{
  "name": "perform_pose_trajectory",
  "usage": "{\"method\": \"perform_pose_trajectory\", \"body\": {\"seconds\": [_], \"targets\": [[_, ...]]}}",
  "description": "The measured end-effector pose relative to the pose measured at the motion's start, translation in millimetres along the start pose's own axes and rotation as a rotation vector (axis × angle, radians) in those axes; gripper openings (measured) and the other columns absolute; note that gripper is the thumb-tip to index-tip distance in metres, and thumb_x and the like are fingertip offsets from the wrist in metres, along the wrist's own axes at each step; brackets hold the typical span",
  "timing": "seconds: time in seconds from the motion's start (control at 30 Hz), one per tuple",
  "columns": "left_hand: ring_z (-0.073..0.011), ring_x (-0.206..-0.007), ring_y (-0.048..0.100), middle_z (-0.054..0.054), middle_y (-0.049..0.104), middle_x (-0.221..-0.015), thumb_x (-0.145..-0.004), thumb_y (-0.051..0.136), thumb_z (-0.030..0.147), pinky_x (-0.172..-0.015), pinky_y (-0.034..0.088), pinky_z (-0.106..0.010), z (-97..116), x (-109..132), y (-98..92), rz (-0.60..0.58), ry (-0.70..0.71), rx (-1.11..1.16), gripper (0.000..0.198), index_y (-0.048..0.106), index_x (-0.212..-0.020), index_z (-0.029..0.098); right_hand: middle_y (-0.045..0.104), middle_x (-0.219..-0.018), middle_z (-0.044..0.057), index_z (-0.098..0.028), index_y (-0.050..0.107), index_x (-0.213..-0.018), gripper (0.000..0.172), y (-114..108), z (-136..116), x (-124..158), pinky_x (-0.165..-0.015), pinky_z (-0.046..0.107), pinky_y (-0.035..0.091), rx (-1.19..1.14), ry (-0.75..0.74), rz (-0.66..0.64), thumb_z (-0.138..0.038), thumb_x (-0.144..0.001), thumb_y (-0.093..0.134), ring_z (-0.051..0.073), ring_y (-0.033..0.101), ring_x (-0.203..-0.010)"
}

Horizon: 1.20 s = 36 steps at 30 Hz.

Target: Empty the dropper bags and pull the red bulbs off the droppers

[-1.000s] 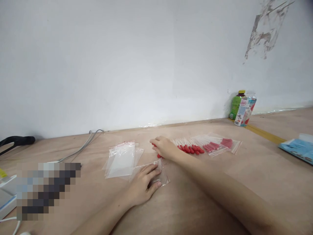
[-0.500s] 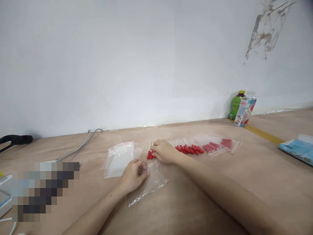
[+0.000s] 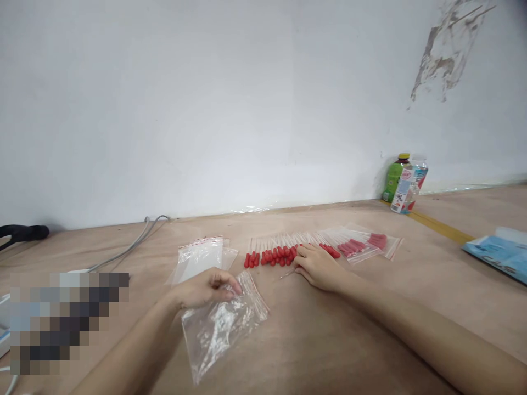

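from the head camera i see my left hand (image 3: 206, 288) pinched shut on the mouth of a clear zip bag (image 3: 224, 323), near the middle of the counter (image 3: 313, 351). my right hand (image 3: 318, 269) rests on the counter with its fingertips at the row of red-bulbed droppers (image 3: 272, 256); i cannot tell whether it grips one. spare zip bags (image 3: 200, 257) lie just beyond the left hand.

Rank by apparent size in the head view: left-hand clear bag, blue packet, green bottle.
1. clear bag, in the left hand, nearest the camera.
2. blue packet, cut off by the frame.
3. green bottle, farthest off, so real size unsure.
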<state>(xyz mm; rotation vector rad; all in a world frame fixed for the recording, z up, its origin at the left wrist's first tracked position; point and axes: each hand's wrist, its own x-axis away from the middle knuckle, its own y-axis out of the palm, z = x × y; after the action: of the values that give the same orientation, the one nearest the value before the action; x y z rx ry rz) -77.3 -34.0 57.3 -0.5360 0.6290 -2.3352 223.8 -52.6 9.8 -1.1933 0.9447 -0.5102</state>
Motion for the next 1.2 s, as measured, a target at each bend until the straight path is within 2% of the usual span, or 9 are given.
{"method": "perform_pose_trajectory", "body": {"seconds": [0.07,0.2,0.37,0.43,0.53,0.7,0.8,1.0,1.2], "targets": [[-0.0172,-0.083,0.056,-0.002,0.064,-0.089,-0.068,0.062,0.038,-0.074,0.043,-0.027,-6.5,3.9,-18.1,0.136,0.031,0.017,0.028,0.064,-0.089,0.02,0.056,-0.088,0.009,-0.015,0.059,-0.077,0.014,-4.7,-2.5,0.2,-0.074,0.032,0.035,0.016,0.006,0.007,-0.022,-0.081,0.048,0.021,0.048,-0.085],[-0.0186,-0.071,0.058,-0.003,0.063,-0.078,-0.073,0.051,0.049,-0.066,0.046,-0.031,-35.1,4.2,-48.5,0.663,-0.121,-0.112,0.042,0.06,-0.102,0.019,0.058,-0.085,0.006,-0.016,0.059,-0.075,0.011,-20.4,-11.4,1.3,-0.072,0.029,0.036,-0.129,0.046,0.051,-0.022,-0.078,0.05,0.018,0.05,-0.082],[-0.03,-0.108,0.045,-0.011,0.052,-0.114,-0.074,0.05,0.038,-0.091,0.035,-0.045,-65.6,-7.7,-51.1,1.021,-0.261,-0.578,0.035,0.062,-0.1,0.018,0.063,-0.072,0.001,-0.019,0.061,-0.067,0.02,-31.8,-26.5,-29.4,-0.063,0.022,0.037,-0.394,0.475,0.027,-0.027,-0.077,0.045,0.013,0.056,-0.072],[-0.0299,-0.118,0.037,-0.012,0.045,-0.125,-0.079,0.044,0.036,-0.097,0.029,-0.045,-69.3,-13.7,-42.2,1.023,-0.225,-0.768,0.034,0.061,-0.103,0.019,0.064,-0.066,0.001,-0.02,0.063,-0.067,0.025,-28.8,-31.1,-53.3,-0.059,0.023,0.037,-0.401,0.573,-0.019,-0.028,-0.078,0.042,0.014,0.058,-0.067],[-0.0265,-0.126,0.03,-0.008,0.037,-0.135,-0.086,0.033,0.04,-0.101,0.024,-0.043,-71.8,-21.0,-28.0,0.861,-0.193,-0.948,0.041,0.051,-0.119,0.023,0.066,-0.062,0.005,-0.018,0.065,-0.064,0.03,-18.5,-37.0,-90.7,-0.063,0.026,0.038,-0.374,0.657,-0.063,-0.031,-0.077,0.041,0.018,0.061,-0.069],[-0.0289,-0.132,0.012,-0.007,0.016,-0.145,-0.086,0.024,0.054,-0.102,0.015,-0.05,-80.1,-25.1,-18.7,0.536,-0.38,-0.855,0.056,0.025,-0.136,0.03,0.068,-0.074,0.011,-0.016,0.066,-0.071,0.026,-0.3,-45.1,-132.4,-0.077,0.04,0.035,-0.302,0.739,-0.111,-0.033,-0.074,0.046,0.026,0.061,-0.082],[-0.029,-0.132,0.01,-0.007,0.013,-0.145,-0.085,0.022,0.057,-0.101,0.015,-0.051,-82.2,-25.5,-19.3,0.499,-0.413,-0.824,0.057,0.023,-0.136,0.031,0.067,-0.064,0.01,-0.017,0.065,-0.063,0.02,7.3,-48.1,-141.8,-0.08,0.043,0.032,-0.276,0.744,-0.169,-0.03,-0.07,0.053,0.025,0.062,-0.074],[-0.0292,-0.132,0.012,-0.007,0.014,-0.145,-0.084,0.024,0.057,-0.101,0.016,-0.051,-79.1,-25.6,-18.7,0.509,-0.418,-0.819,0.058,0.024,-0.136,0.031,0.068,-0.079,0.01,-0.018,0.066,-0.073,0.033,1.5,-34.1,-128.2,-0.077,0.038,0.035,-0.225,0.711,-0.097,-0.046,-0.074,0.049,0.024,0.061,-0.08],[-0.0283,-0.132,0.015,-0.007,0.02,-0.144,-0.085,0.025,0.057,-0.101,0.016,-0.05,-81.3,-23.7,-18.1,0.562,-0.372,-0.82,0.056,0.029,-0.134,0.03,0.064,-0.097,0.008,-0.02,0.063,-0.089,0.036,-25.7,36.1,-56.4,-0.077,0.033,0.036,-0.09,0.803,0.043,-0.044,-0.08,0.038,0.022,0.056,-0.092]]}}
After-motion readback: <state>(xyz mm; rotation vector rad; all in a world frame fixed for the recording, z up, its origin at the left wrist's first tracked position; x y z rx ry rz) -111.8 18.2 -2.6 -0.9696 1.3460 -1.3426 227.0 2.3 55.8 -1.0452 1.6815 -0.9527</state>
